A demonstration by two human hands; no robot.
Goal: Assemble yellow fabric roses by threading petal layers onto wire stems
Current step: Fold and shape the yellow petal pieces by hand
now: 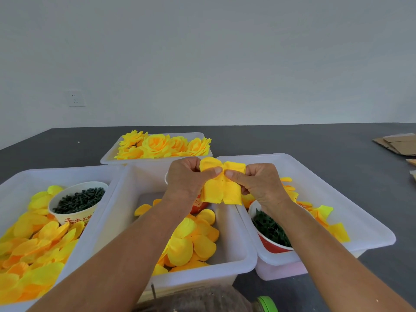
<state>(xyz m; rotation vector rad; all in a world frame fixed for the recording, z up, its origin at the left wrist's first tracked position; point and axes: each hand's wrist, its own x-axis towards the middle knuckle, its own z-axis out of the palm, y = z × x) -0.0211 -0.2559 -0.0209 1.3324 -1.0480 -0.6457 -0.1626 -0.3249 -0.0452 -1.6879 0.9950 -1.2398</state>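
Note:
A yellow fabric petal layer (221,190) hangs in the air above the middle white bin (225,264). My left hand (188,176) pinches its left side near the centre. My right hand (258,180) pinches its right side, thumb tip close to the left thumb. No wire stem is visible between my fingers. Loose yellow petals (193,239) lie in the middle bin below. Finished yellow roses (157,145) fill the far white tray (108,159).
The left bin (13,185) holds petals (33,251) and a paper cup of dark green stems (80,200). The right bin (337,192) holds petals and a red cup of green leaf parts (271,230). Flattened cardboard (396,144) lies at far right. A green cap (267,304) sits at the bottom edge.

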